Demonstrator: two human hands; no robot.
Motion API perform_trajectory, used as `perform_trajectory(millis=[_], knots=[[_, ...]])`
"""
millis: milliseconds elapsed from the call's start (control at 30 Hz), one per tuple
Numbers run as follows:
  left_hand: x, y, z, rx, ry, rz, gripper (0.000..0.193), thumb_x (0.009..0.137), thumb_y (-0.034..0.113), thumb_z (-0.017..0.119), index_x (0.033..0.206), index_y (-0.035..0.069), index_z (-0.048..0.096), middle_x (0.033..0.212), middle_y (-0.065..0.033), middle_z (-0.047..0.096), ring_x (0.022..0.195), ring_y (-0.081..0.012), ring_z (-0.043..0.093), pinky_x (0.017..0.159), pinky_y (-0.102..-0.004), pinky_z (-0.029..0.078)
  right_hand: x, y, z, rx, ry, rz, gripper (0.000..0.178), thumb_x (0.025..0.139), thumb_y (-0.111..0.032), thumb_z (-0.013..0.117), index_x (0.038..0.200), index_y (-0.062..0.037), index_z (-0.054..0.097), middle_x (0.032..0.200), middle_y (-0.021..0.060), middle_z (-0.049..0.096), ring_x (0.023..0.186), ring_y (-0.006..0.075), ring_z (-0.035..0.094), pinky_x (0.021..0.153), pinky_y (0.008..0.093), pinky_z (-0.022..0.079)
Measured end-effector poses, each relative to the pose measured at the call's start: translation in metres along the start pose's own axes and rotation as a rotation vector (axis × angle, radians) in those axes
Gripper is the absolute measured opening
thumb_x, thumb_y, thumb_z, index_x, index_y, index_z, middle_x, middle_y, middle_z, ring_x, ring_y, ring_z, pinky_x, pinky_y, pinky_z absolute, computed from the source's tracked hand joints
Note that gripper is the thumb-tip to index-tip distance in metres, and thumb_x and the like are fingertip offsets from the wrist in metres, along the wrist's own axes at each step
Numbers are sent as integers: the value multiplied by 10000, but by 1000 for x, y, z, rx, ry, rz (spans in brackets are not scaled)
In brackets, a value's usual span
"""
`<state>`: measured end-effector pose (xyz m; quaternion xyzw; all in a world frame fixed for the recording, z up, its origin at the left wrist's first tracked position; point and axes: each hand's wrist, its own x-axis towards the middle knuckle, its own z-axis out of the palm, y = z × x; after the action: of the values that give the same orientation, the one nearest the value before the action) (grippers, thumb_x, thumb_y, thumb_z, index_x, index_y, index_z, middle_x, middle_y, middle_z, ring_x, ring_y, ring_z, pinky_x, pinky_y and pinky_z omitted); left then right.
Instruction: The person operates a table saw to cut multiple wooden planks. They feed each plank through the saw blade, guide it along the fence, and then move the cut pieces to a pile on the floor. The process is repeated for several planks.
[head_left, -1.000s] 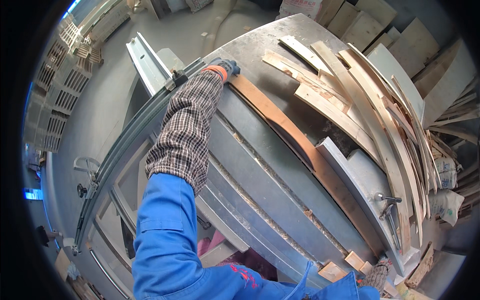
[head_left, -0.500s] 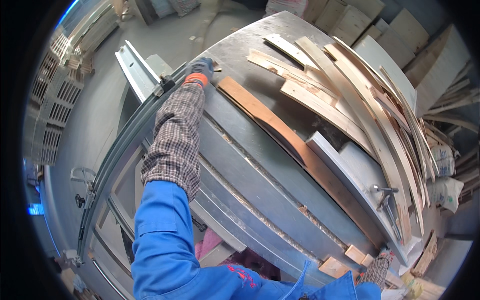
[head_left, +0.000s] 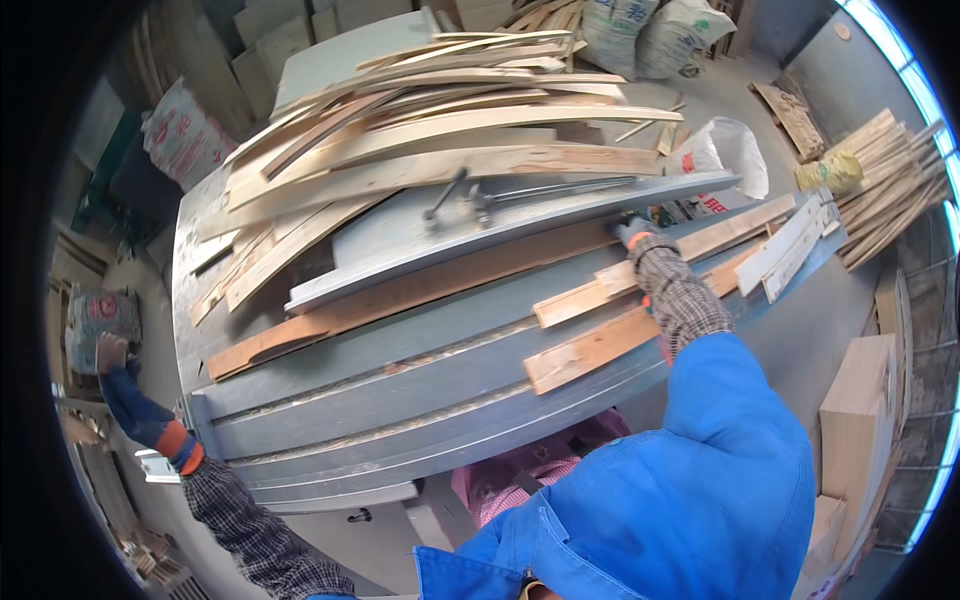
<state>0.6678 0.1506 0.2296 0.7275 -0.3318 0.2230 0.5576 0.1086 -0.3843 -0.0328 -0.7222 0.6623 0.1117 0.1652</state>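
Observation:
My left hand (head_left: pixel 142 408), in a dark blue glove with an orange cuff, reaches out past the left edge of the saw table (head_left: pixel 196 240). At its fingertips is a small brownish piece (head_left: pixel 111 352), seemingly a wood offcut, though blurred. My right hand (head_left: pixel 634 232), also gloved, grips the right end of a long reddish-brown board (head_left: pixel 440 282); its fingertips are partly hidden. This board lies along a grey metal fence (head_left: pixel 520 218), its left end curved and notched. Shorter light boards (head_left: pixel 590 346) lie nearer, under and beside my right forearm.
Long wooden strips (head_left: pixel 440 125) are piled beyond the fence. A metal clamp-like handle (head_left: pixel 480 200) stands on it. White sacks (head_left: pixel 680 38) and a strip bundle (head_left: pixel 890 195) stand at the far right. A wooden box-like stack (head_left: pixel 860 400) is at the right.
The view has swung to the right. My left hand has left the table's edge by the brown board's end and moved outward. My right hand remains at the board's other end.

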Motion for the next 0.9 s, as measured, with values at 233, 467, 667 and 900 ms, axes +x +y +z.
perform_trajectory(millis=[233, 467, 667, 900], knots=[[-120, 213, 302, -647, -300, 48, 331, 961, 147, 559, 1232, -41, 584, 1055, -101, 665, 767, -149, 620, 668, -276, 500, -7, 31, 6, 236, 15, -192, 677, 799, -557, 632, 1227, -33, 602, 1196, 192, 636, 1144, 344, 583, 1018, 423, 405], [-225, 520, 621, -1009, -873, -432, 604, 865, 238, 723, 1331, -59, 477, 1166, -149, 635, 987, -226, 645, 794, -315, 549, -10, 25, -11, 292, -123, -287, 596, 821, -503, 624, 1176, -24, 622, 1160, 194, 651, 1119, 323, 602, 990, 415, 427], [-286, 534, 654, -529, -778, -128, 774, 799, 408, 713, 1323, -92, 441, 1224, -283, 576, 1069, -328, 621, 899, -394, 492, 5, 36, 3, 307, -186, -352, 612, 794, -516, 640, 1184, -45, 636, 1200, 198, 632, 1150, 329, 584, 994, 418, 422], [-363, 355, 457, -161, -371, -222, 542, 826, 218, 699, 1291, 5, 517, 1199, -201, 585, 1047, -356, 597, 895, -400, 488, 50, 42, 14, 364, -246, -312, 632, 763, -532, 658, 1193, -69, 651, 1247, 202, 610, 1187, 337, 562, 999, 422, 416]])
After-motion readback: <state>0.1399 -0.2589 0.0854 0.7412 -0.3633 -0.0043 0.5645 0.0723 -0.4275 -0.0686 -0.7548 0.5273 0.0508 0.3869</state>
